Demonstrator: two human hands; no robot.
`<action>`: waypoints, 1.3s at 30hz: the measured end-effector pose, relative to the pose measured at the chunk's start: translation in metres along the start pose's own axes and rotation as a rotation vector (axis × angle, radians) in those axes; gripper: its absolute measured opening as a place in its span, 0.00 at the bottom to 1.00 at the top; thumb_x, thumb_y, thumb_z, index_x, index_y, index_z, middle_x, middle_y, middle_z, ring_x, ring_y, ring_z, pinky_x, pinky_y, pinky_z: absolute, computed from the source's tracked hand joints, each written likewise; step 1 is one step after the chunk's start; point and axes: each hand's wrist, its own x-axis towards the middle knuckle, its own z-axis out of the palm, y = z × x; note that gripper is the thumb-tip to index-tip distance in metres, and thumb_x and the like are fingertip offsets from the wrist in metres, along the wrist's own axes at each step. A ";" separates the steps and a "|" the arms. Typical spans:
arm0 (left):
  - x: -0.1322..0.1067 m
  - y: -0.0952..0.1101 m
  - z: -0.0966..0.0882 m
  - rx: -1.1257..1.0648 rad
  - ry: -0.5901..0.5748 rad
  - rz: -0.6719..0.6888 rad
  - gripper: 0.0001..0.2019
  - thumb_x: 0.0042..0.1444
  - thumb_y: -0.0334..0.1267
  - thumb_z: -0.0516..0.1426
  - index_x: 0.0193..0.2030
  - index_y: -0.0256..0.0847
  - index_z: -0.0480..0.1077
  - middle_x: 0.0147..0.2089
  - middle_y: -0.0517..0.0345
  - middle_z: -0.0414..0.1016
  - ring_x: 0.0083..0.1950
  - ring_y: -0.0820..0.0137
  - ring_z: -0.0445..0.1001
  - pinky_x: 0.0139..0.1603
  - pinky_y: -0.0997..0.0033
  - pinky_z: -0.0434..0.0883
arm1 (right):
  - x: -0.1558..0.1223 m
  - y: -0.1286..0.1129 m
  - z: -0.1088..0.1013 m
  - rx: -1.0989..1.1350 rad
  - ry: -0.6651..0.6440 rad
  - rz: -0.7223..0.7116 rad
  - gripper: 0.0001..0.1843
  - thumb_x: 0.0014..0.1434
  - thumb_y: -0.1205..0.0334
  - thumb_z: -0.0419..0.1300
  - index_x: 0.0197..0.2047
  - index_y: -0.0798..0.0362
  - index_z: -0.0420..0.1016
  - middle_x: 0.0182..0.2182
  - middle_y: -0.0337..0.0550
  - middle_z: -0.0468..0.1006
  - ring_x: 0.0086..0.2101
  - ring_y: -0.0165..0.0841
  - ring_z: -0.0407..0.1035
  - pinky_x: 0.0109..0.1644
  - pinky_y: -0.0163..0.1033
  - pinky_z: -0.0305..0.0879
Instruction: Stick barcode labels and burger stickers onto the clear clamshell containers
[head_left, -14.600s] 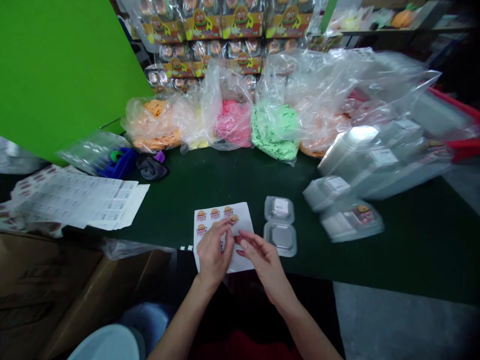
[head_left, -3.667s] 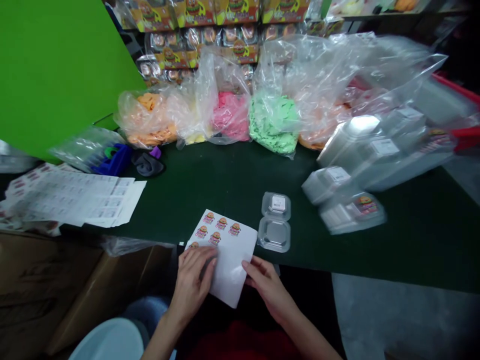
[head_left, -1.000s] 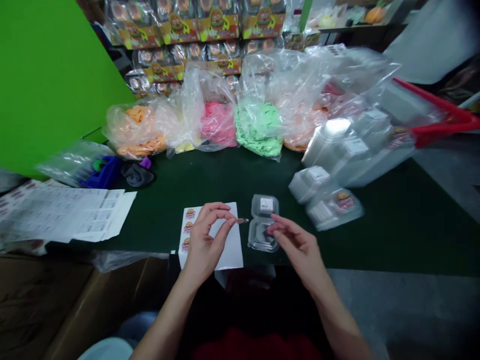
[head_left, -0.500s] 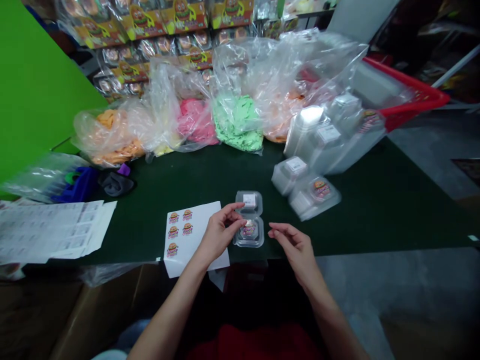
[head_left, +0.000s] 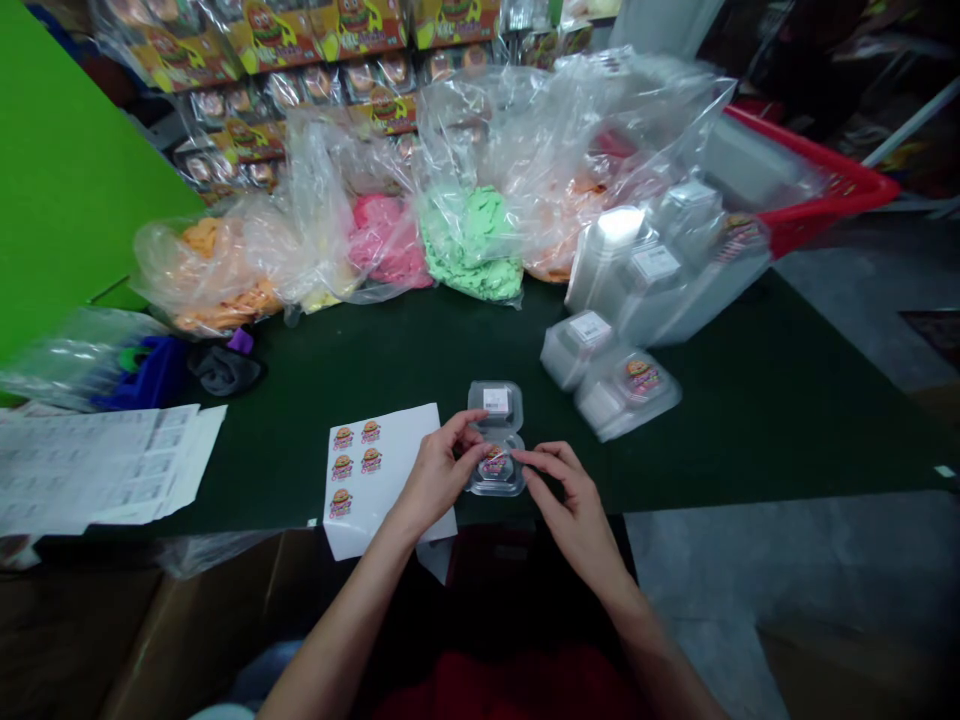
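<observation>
An opened clear plastic clamshell container (head_left: 507, 487) lies near the table's front edge, its two halves spread flat. A white label (head_left: 496, 401) is on the far half and a round burger sticker (head_left: 494, 462) is on the near half. My left hand (head_left: 441, 470) holds the container's left side, thumb at the sticker's edge, index finger by the far half, other fingers curled. My right hand (head_left: 570, 500) grips the right side with index fingertip and thumb, close to the sticker. Left of the container lies a white sticker sheet (head_left: 390, 495) with several burger stickers.
Stacked clear containers (head_left: 630, 290) stand at the right, with two smaller stacks (head_left: 577, 345) in front. A red basket (head_left: 832, 200) is behind them. Bags of orange, pink and green pieces (head_left: 476, 245) line the back. Printed label sheets (head_left: 97, 465) and a blue tape dispenser (head_left: 154, 375) are at left.
My right hand has moved left, from beside the container onto its right edge. My left hand stays at the sticker. The view has shifted slightly.
</observation>
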 end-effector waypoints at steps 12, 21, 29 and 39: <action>-0.012 -0.014 0.016 0.248 0.304 0.134 0.26 0.66 0.36 0.64 0.69 0.48 0.66 0.53 0.54 0.70 0.33 0.74 0.70 0.39 0.69 0.74 | 0.000 0.007 0.011 -0.195 -0.043 -0.125 0.14 0.73 0.60 0.58 0.53 0.41 0.86 0.48 0.48 0.76 0.51 0.45 0.71 0.57 0.54 0.72; -0.053 -0.014 0.025 0.439 0.304 0.055 0.17 0.74 0.44 0.55 0.64 0.44 0.73 0.60 0.44 0.75 0.62 0.52 0.72 0.67 0.42 0.68 | -0.002 0.004 0.010 -0.047 -0.014 0.079 0.25 0.70 0.49 0.61 0.68 0.42 0.75 0.68 0.50 0.73 0.68 0.49 0.66 0.74 0.61 0.61; -0.081 0.001 0.053 0.088 0.279 -0.006 0.19 0.76 0.44 0.52 0.69 0.49 0.68 0.70 0.46 0.68 0.73 0.56 0.65 0.75 0.44 0.64 | -0.010 0.000 0.014 -0.001 0.068 0.099 0.36 0.61 0.52 0.70 0.71 0.41 0.70 0.72 0.50 0.67 0.71 0.51 0.61 0.76 0.63 0.58; -0.085 0.045 0.050 -0.003 0.081 0.199 0.27 0.73 0.42 0.57 0.76 0.58 0.60 0.74 0.49 0.65 0.74 0.55 0.65 0.76 0.46 0.64 | 0.013 -0.053 -0.057 -0.332 0.241 -0.255 0.37 0.64 0.55 0.68 0.73 0.36 0.66 0.74 0.47 0.62 0.72 0.53 0.59 0.72 0.64 0.62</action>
